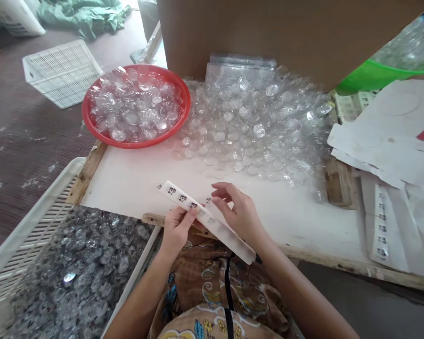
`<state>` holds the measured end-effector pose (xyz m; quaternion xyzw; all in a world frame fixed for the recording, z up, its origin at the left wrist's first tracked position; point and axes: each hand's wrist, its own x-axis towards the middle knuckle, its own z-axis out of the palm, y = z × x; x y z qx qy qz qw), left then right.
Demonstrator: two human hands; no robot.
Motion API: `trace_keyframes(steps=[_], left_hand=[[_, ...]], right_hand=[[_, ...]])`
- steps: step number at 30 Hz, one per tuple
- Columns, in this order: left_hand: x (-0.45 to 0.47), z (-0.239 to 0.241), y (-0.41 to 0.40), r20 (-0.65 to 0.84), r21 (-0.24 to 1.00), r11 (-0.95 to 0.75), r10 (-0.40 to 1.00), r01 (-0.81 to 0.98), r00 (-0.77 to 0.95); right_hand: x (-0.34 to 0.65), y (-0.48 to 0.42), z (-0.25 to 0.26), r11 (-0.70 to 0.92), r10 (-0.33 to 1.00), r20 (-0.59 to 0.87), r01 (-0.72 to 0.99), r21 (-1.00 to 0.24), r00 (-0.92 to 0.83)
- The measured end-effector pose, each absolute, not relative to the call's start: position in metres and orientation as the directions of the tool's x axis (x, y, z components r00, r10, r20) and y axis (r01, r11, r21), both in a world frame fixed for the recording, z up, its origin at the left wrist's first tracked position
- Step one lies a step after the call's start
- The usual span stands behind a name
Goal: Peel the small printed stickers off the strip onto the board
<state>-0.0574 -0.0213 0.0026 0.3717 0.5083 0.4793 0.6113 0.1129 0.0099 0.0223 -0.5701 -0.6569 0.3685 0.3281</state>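
My left hand [177,227] grips a long white sticker strip [229,236] from below, thumb on top of it. The strip runs diagonally from upper left to lower right and carries several small dark stickers at its far end. My right hand [235,209] is above the strip, its thumb and forefinger pinched on one small sticker [208,201] at the strip's edge. Both hands hover over the near edge of the white board [134,181].
A red bowl [178,120] of clear plastic domes sits at the back left. A loose heap of clear domes [254,127] lies before a cardboard box [275,33]. A white crate [24,235] of domes stands at my lower left. Sticker sheets [385,221] lie at right.
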Motion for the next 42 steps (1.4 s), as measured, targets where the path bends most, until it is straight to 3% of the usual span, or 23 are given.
trace_keyframes(steps=[4, 7, 12, 14, 17, 20, 23, 31, 36, 42], left_hand=[[-0.053, 0.002, -0.024, -0.244, 0.926, 0.229, 0.97, -0.301, -0.013], [-0.053, 0.002, -0.024, -0.304, 0.881, 0.299, 0.952, -0.368, 0.046], [-0.052, 0.001, -0.02, -0.337, 0.893, 0.331, 0.941, -0.304, 0.035], [-0.051, -0.002, -0.019, -0.335, 0.908, 0.321, 0.942, -0.269, -0.009], [-0.051, -0.006, -0.018, -0.343, 0.913, 0.32, 0.938, -0.253, -0.051], [-0.053, -0.008, -0.018, -0.338, 0.917, 0.316, 0.939, -0.243, -0.058], [-0.054, -0.009, -0.018, -0.319, 0.931, 0.296, 0.945, -0.214, -0.078], [-0.055, -0.011, -0.018, -0.298, 0.938, 0.279, 0.952, -0.208, -0.065], [-0.056, -0.011, -0.018, -0.298, 0.93, 0.279, 0.953, -0.238, -0.045], [-0.055, -0.01, -0.019, -0.303, 0.912, 0.291, 0.953, -0.288, 0.005]], right_hand=[[0.098, 0.005, 0.037, 0.209, 0.962, 0.128, 0.349, -0.914, -0.24], [0.093, 0.001, 0.033, 0.311, 0.946, 0.246, 0.384, -0.869, -0.209], [0.094, -0.007, 0.032, 0.411, 0.911, 0.353, 0.415, -0.812, -0.214], [0.102, -0.005, 0.034, 0.359, 0.933, 0.324, 0.335, -0.871, -0.158], [0.133, 0.01, 0.031, 0.142, 0.985, 0.16, 0.234, -0.962, 0.058], [0.174, 0.032, 0.014, -0.127, 0.974, -0.065, 0.291, -0.948, 0.216], [0.201, 0.047, -0.005, -0.279, 0.954, -0.207, 0.397, -0.874, 0.216], [0.193, 0.056, -0.009, -0.276, 0.961, -0.187, 0.615, -0.739, 0.206], [0.192, 0.048, -0.01, -0.168, 0.985, -0.066, 0.783, -0.598, 0.161], [0.185, 0.03, -0.012, -0.184, 0.983, -0.106, 0.715, -0.675, 0.153]])
